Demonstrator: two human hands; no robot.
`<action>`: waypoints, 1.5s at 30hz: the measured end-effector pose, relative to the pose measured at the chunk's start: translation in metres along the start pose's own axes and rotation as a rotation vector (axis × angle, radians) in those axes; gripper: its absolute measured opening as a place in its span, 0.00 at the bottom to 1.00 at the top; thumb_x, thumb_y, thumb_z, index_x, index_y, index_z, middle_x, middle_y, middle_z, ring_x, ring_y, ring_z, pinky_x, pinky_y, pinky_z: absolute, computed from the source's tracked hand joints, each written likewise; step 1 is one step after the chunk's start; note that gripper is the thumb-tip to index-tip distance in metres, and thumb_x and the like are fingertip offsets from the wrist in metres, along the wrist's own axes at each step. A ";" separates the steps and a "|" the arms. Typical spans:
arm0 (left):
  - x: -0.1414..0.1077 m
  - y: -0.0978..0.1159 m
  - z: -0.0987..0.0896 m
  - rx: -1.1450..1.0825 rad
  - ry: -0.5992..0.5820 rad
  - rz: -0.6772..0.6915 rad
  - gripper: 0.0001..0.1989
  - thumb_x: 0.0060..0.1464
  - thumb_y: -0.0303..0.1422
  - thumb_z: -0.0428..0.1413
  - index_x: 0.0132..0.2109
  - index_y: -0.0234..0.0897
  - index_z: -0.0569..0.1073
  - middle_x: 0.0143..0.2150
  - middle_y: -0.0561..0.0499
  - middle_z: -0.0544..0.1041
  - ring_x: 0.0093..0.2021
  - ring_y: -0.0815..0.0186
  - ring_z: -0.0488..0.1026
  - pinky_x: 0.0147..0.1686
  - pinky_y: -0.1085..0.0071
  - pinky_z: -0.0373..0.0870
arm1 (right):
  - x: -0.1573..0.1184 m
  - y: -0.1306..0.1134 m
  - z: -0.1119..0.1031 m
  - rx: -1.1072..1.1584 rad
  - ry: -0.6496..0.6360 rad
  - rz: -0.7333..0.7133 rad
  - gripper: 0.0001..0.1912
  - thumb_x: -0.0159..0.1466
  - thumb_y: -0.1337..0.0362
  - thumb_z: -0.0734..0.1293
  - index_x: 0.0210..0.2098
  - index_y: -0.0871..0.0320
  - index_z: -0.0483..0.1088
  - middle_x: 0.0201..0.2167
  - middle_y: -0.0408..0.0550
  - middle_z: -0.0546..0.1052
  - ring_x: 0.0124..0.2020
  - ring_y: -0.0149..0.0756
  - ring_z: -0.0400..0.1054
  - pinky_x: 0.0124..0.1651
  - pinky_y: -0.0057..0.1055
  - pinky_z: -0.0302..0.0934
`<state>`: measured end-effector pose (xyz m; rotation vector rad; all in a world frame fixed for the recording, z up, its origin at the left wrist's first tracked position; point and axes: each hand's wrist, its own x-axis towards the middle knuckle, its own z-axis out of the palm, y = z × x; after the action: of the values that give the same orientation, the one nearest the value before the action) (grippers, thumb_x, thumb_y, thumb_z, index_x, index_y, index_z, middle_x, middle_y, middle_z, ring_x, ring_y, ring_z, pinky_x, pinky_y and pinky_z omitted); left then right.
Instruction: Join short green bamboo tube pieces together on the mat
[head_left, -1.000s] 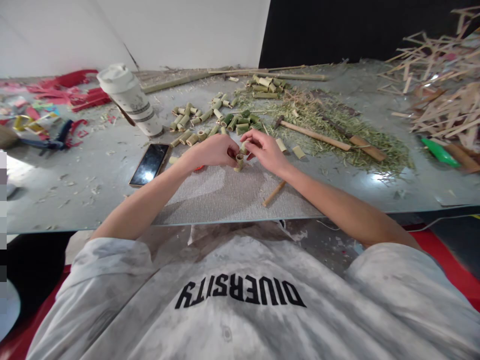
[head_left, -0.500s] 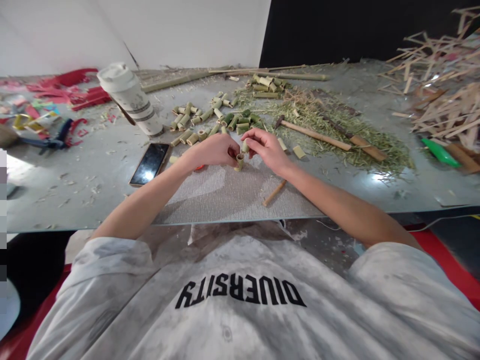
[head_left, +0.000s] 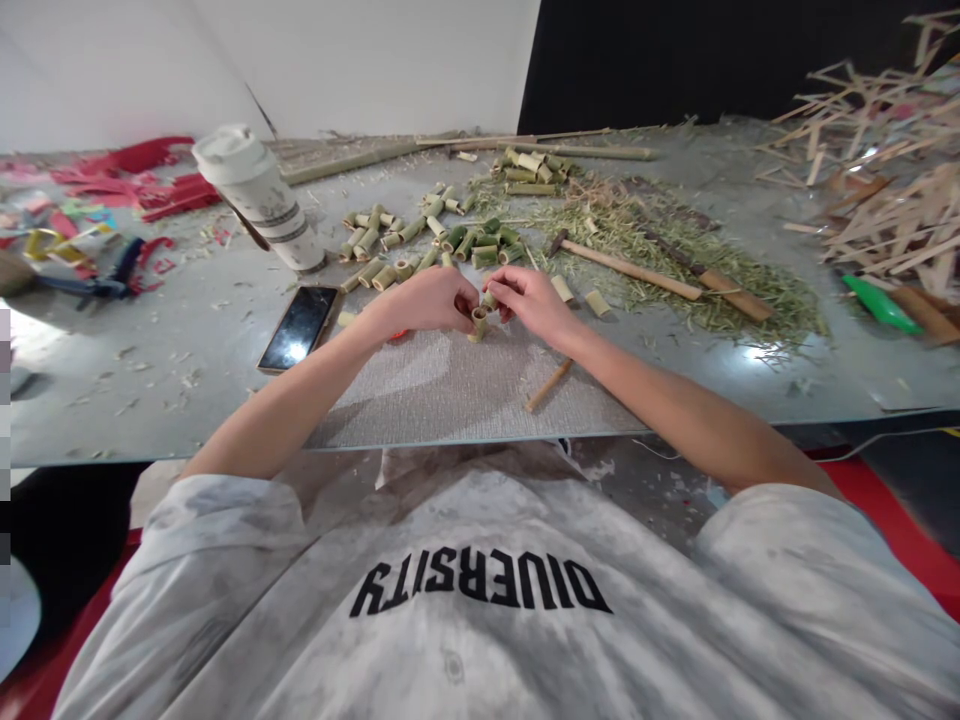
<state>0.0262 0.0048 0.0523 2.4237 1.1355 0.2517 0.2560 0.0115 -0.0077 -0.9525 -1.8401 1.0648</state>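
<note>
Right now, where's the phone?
Head view, left side: the phone lies flat on the table, left of the left hand and just this side of the white cup.

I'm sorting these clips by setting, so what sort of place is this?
Probably a craft workshop or studio, though a home workspace can't be ruled out. The signs are the many short, cut bamboo pieces, the heap of green shavings and the hammer lying on it.
</note>
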 end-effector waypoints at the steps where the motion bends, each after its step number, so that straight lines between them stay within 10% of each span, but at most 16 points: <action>1: 0.000 0.000 0.000 0.003 0.002 0.005 0.07 0.52 0.37 0.69 0.30 0.40 0.82 0.28 0.56 0.81 0.29 0.67 0.73 0.34 0.67 0.60 | 0.000 0.001 0.000 -0.009 -0.007 0.004 0.24 0.75 0.39 0.72 0.39 0.54 0.78 0.30 0.43 0.77 0.27 0.30 0.71 0.30 0.29 0.71; 15: 0.000 0.003 -0.003 0.119 -0.070 -0.031 0.17 0.52 0.41 0.69 0.26 0.40 0.72 0.24 0.55 0.71 0.26 0.66 0.64 0.35 0.65 0.55 | 0.001 0.008 -0.004 -0.055 -0.024 -0.014 0.25 0.77 0.39 0.70 0.40 0.54 0.76 0.29 0.44 0.78 0.25 0.31 0.70 0.26 0.28 0.68; 22: -0.009 0.001 -0.031 -0.024 -0.210 -0.012 0.28 0.63 0.57 0.61 0.55 0.41 0.84 0.47 0.47 0.86 0.42 0.60 0.80 0.41 0.68 0.67 | 0.001 0.009 -0.003 -0.048 -0.052 -0.060 0.26 0.76 0.37 0.69 0.40 0.54 0.77 0.29 0.44 0.77 0.26 0.31 0.71 0.28 0.30 0.70; 32: -0.012 -0.013 -0.032 -0.202 -0.143 -0.032 0.31 0.76 0.58 0.46 0.57 0.41 0.83 0.55 0.46 0.88 0.55 0.60 0.83 0.52 0.72 0.75 | -0.001 0.004 -0.004 -0.073 -0.090 -0.057 0.18 0.78 0.45 0.68 0.42 0.53 0.78 0.30 0.43 0.77 0.27 0.33 0.73 0.30 0.31 0.70; 40: -0.013 -0.003 -0.036 -0.046 -0.163 0.035 0.31 0.76 0.59 0.45 0.45 0.40 0.80 0.41 0.46 0.81 0.38 0.61 0.76 0.40 0.68 0.68 | 0.000 0.005 -0.005 -0.086 -0.102 -0.019 0.20 0.78 0.45 0.67 0.42 0.52 0.80 0.35 0.47 0.82 0.31 0.37 0.77 0.31 0.33 0.74; 45: -0.010 -0.007 -0.034 0.032 -0.214 0.064 0.28 0.72 0.57 0.51 0.57 0.41 0.83 0.41 0.48 0.83 0.36 0.62 0.75 0.37 0.68 0.63 | 0.000 0.010 -0.006 -0.116 -0.100 -0.051 0.22 0.78 0.42 0.67 0.41 0.51 0.80 0.33 0.46 0.81 0.30 0.37 0.76 0.31 0.34 0.72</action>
<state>0.0029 0.0117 0.0787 2.4486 0.9753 -0.0069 0.2631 0.0171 -0.0152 -0.9290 -2.0159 0.9998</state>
